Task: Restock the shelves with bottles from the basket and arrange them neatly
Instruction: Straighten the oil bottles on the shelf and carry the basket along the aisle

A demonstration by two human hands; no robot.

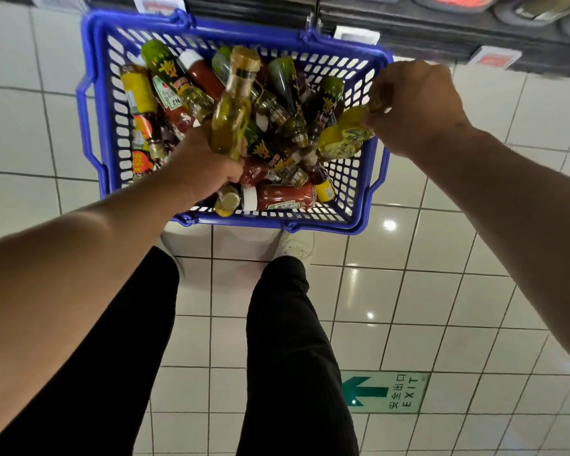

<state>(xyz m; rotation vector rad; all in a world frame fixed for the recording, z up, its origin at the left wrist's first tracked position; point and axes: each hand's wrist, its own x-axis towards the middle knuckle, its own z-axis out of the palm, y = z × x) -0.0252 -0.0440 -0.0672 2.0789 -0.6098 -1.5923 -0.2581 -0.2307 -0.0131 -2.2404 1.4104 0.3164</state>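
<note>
A blue plastic basket (94, 103) stands on the tiled floor, filled with several sauce and oil bottles lying across each other. My left hand (202, 166) grips the base of a tall clear bottle of yellow-green oil (231, 108) with a gold cap, lifted above the pile. My right hand (415, 103) pinches the top of a yellow-green bottle (341, 136) at the basket's right side. A ketchup bottle (283, 196) lies near the front wall.
Dark shelving (441, 24) with price tags runs along the top edge, just beyond the basket. My legs in black trousers and white shoes (297, 246) stand right behind the basket. A green EXIT floor sign (384, 391) lies at lower right.
</note>
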